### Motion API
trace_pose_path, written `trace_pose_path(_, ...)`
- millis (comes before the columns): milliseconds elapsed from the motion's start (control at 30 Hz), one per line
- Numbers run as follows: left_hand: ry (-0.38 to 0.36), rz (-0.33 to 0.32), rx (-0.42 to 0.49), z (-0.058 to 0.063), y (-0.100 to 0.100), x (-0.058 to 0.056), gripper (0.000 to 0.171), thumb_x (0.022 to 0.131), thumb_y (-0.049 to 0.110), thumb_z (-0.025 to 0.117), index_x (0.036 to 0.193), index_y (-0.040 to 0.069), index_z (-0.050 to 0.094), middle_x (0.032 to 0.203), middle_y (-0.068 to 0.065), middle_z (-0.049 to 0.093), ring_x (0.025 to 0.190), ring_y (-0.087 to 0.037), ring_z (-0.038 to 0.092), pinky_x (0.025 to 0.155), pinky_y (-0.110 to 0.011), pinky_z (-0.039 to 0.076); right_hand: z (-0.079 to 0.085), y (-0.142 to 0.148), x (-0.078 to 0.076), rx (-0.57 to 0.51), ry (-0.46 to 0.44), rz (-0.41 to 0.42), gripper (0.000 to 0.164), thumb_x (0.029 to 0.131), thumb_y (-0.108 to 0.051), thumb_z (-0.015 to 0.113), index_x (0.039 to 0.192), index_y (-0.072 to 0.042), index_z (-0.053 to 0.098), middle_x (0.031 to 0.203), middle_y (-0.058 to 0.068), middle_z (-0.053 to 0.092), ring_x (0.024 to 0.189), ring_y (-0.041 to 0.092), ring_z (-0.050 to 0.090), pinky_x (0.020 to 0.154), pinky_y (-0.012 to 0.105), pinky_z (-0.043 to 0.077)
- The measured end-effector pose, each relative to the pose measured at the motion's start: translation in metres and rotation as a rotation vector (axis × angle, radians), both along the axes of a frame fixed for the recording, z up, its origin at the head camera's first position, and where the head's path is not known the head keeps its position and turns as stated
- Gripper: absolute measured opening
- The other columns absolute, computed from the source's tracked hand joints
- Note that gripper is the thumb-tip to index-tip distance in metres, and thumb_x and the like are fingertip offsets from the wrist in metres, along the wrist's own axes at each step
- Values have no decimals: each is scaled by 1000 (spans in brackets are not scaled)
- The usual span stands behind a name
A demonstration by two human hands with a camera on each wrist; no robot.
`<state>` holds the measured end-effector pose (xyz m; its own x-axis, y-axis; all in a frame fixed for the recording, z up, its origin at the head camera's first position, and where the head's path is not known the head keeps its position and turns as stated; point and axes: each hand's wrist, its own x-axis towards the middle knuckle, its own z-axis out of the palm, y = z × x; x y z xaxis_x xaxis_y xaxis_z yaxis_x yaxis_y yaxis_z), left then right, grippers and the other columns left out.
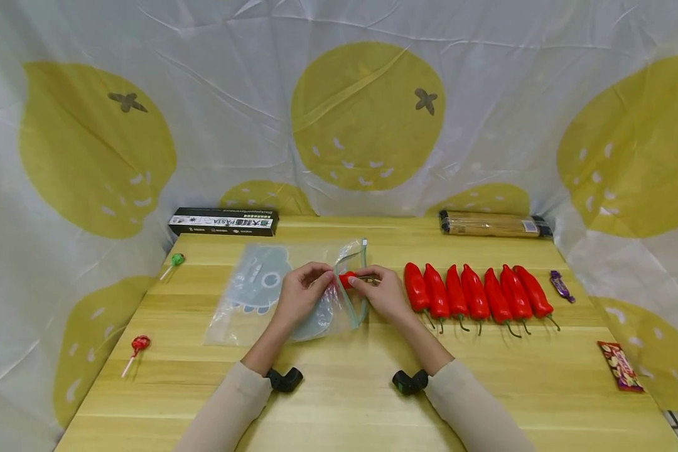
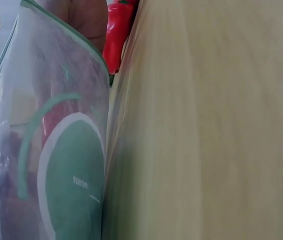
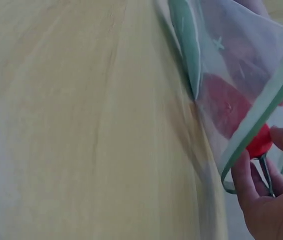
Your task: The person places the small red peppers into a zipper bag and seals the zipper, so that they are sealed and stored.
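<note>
Red pepper (image 1: 347, 280) is at the mouth of a clear zip bag (image 1: 254, 276); in the R wrist view we see its body inside, behind the plastic, w/ the stem end poking out past the green zip edge. Our R hand (image 1: 381, 290) grasps that stem end b/w thumb & fingers. Our L hand (image 1: 304, 285) pinches the bag near its mouth. Bag lies on the wood table (image 1: 350, 402), mouth toward our R, w/ a blue-green print incl. the word "name".

R of the hands we've a row of 7 more red peppers (image 1: 476, 292), side by side, stems toward us. Back L: a black box (image 1: 223, 221) w/ "PASTA" lettering; back R: a brown pack w/ dark ends (image 1: 494, 225). L side: green lollipop (image 1: 177, 259) & red lollipop (image 1: 140, 343). R side: purple-wrapped sweet (image 1: 562, 286) & red snack pkt (image 1: 620, 366). Behind: white cloth (image 1: 231, 113) w/ yellow fruit print.
</note>
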<state>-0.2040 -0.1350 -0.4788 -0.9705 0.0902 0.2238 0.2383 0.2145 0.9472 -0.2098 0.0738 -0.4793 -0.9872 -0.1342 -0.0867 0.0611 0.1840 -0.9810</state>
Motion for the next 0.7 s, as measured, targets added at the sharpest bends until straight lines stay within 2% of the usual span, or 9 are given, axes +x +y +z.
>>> trace_pose_path(100,-18,13,16,10,3,5,18,90,26,70,100,11,71,98,-7,72,93,-14,68,82,-20,54,3,-2,-1,-38,-30,25,38,90,-26,70,120,-3,65,120,15,64,96,27,69,84,35,58)
trace_pose_path(200,-26,17,25,17,4,9,16,91,17,69,101,4,70,97,-13,72,89,-14,67,78,-19,54,2,6,2,-107,-65,56,44,97,-30,61,129,0,56,128,18,59,106,34,67,91,39,55)
trace_pose_path(400,-101,3,36,-8,1,1,20,91,26,69,102,9,69,97,-6,71,91,-11,67,80,-19,53,6,31,14,-223,-193,98,48,106,-30,40,140,5,41,141,25,46,122,41,57,102,48,45)
trace_pose_path(467,-101,11,37,-16,1,-3,22,90,32,69,102,13,69,98,-4,71,93,-13,67,81,-20,54,8,36,16,-247,-210,120,49,107,-29,36,142,5,38,143,25,44,125,42,53,105,49,42)
trace_pose_path(700,-40,16,46,-16,-1,-7,24,88,39,70,99,18,69,97,-2,70,94,-17,67,82,-24,54,8,38,12,-365,-241,224,62,106,-43,32,147,3,30,149,27,38,133,43,44,112,51,34)
